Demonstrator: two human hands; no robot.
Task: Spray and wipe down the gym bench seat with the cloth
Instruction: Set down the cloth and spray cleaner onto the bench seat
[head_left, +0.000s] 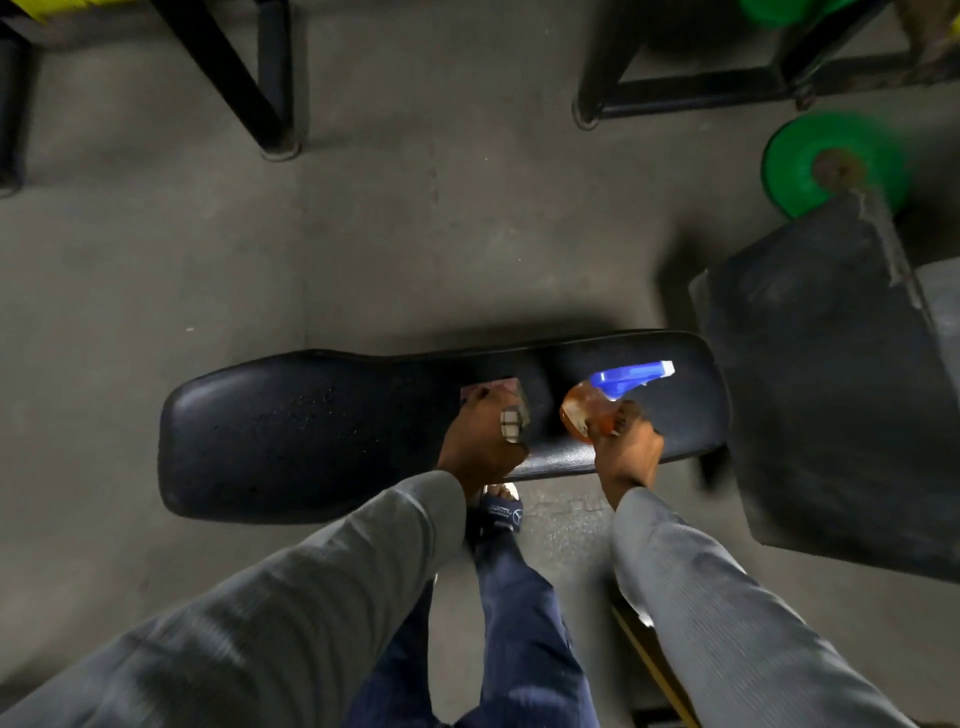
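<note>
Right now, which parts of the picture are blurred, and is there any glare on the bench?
Head view: the green weight plate and both sleeves are smeared by motion; the spray bottle in the right hand is slightly soft; the bench seat shows a pale sheen along its left edge; wide-angle distortion bends its outline.

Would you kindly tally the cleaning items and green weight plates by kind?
Spray bottle, held by the right hand: 1
Checked cloth, under the left hand: 1
Green weight plates: 2
Total: 4
</note>
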